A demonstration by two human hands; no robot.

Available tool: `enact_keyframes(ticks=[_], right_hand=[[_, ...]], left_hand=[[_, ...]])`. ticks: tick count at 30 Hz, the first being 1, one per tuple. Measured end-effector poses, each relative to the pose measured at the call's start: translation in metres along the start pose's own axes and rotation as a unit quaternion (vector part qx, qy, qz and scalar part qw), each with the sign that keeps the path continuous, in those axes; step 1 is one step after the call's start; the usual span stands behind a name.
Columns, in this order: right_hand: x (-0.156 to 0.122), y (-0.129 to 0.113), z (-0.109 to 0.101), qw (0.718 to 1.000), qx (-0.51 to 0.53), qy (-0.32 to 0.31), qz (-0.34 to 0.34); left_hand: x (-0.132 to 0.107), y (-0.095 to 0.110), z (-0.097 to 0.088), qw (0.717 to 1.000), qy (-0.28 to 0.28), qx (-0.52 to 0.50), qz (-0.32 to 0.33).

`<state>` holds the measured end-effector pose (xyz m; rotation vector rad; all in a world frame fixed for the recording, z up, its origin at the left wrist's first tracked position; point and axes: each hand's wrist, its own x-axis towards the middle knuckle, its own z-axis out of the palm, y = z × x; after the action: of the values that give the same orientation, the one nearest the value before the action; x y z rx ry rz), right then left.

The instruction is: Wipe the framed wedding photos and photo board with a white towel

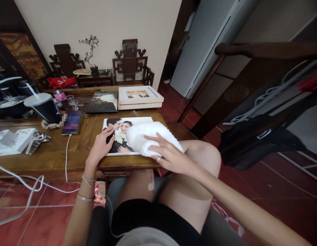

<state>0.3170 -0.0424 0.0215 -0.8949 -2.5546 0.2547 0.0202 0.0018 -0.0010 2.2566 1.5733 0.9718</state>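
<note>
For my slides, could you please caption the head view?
Left hand on a photo panel, right hand on a white cloth partly covering it.

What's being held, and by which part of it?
The right grip holds a white cloth by its near edge; the left grip rests on the photo.

Around the flat rectangular photo print (121, 138), bare brown wooden tabletop (88, 133) opens at ten o'clock. The bare left hand (102, 146) blocks nine, a thin white cable (67, 153) beyond it; a dark rectangular photo panel (103, 102) bars eleven, a pale wooden frame (140, 96) twelve, fluffy white cloth (158, 130) three.
</note>
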Motion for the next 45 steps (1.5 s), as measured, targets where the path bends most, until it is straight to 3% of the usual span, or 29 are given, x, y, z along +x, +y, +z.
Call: enact_keyframes(ticks=[3,8,12,19,27,30,33,41,45], right_hand=[[0.014,0.020,-0.003,1.000,-0.004,0.000,0.026],[0.070,0.072,-0.002,0.995,-0.031,0.007,0.091],[0.096,0.092,0.003,0.992,-0.055,0.019,0.108],[0.083,0.079,0.012,0.994,-0.066,0.028,0.082],[0.003,-0.001,0.005,1.000,-0.017,-0.003,-0.004],[-0.012,-0.014,-0.001,1.000,-0.003,-0.011,-0.014],[0.000,-0.002,-0.004,1.000,-0.005,-0.015,-0.001],[0.083,0.076,0.002,0.993,-0.060,0.009,0.101],[0.083,0.077,0.009,0.994,-0.062,0.024,0.084]], left_hand=[[0.000,0.000,-0.001,1.000,-0.001,0.001,0.003],[0.001,0.000,-0.002,1.000,-0.001,0.002,0.002],[0.001,0.000,-0.003,1.000,-0.002,-0.004,-0.009],[0.000,-0.003,-0.005,0.999,-0.027,-0.032,-0.017],[-0.004,-0.002,-0.003,0.999,-0.041,-0.020,-0.024],[-0.005,-0.004,-0.002,0.998,-0.054,-0.006,-0.032],[-0.004,-0.006,-0.001,0.998,-0.060,-0.007,-0.028],[-0.005,-0.010,-0.002,0.998,-0.053,-0.030,-0.036],[-0.005,-0.013,-0.002,0.997,-0.061,-0.034,-0.038]])
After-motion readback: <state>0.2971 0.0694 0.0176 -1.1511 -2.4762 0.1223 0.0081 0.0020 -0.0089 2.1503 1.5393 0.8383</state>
